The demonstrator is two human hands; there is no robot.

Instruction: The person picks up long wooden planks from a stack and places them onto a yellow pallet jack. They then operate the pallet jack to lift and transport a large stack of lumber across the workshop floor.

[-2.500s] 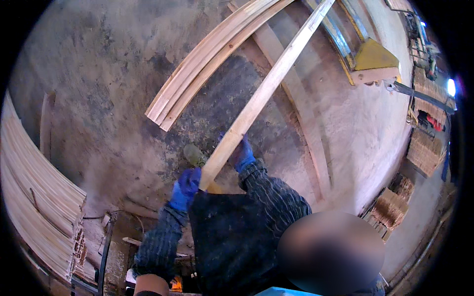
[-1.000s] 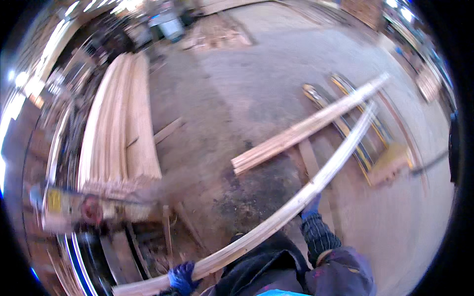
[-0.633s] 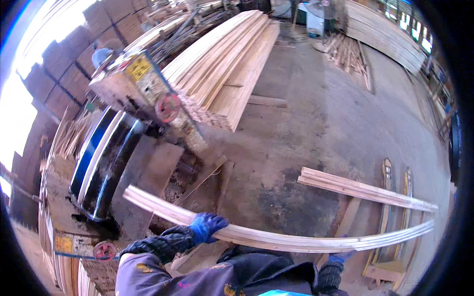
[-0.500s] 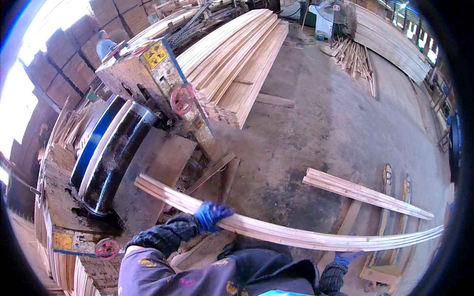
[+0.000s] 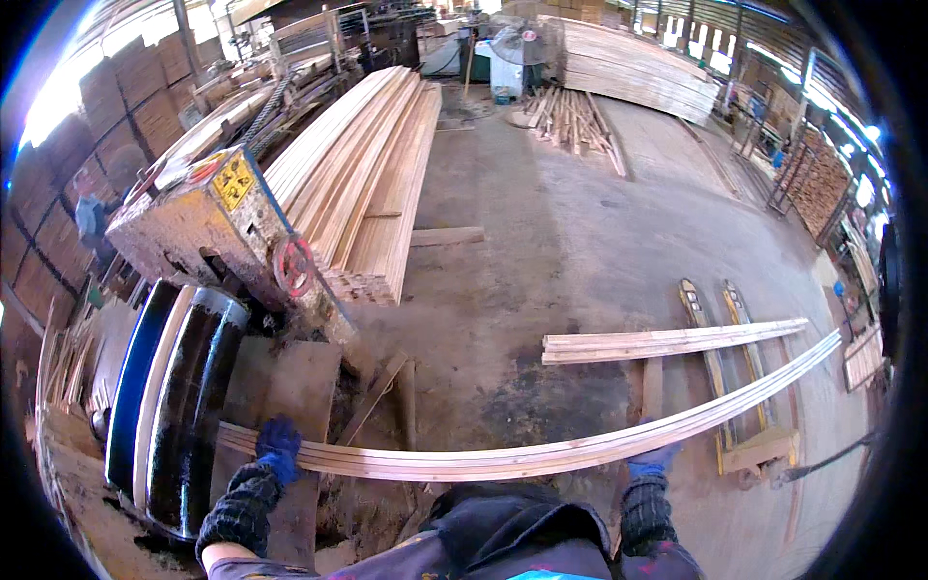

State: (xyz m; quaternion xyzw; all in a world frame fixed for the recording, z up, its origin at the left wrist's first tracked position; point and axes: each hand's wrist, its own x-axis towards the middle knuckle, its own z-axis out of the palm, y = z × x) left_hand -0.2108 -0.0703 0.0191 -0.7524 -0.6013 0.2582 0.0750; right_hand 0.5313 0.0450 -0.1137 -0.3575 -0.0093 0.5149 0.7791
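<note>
**Long boards swinging level across the sawmill floor**

Half a second on, the bundle of long boards (image 5: 541,454) is sitting lower and flatter in the picture, its left end now sliding over the wooden plate beside the machine, and the view is tipping up to take in more of the shed. The left hand (image 5: 278,447), in a blue glove, is gripping the boards from above near their left end, fingers wrapped over the top edge. The right hand (image 5: 653,458), also gloved in blue, is cupping the boards from beneath at about 5 o'clock, mostly hidden behind the wood. The boards are running from 8 o'clock out to 3 o'clock, bowing upward at the far right tip. Just past them, a shorter stack of planks (image 5: 672,340) is lying on the concrete floor (image 5: 580,232), near a yellow pallet jack (image 5: 735,387). At 10 o'clock, the grey machine (image 5: 217,232) with its red handwheel is standing beside a long pile of sawn timber (image 5: 372,164).
</note>
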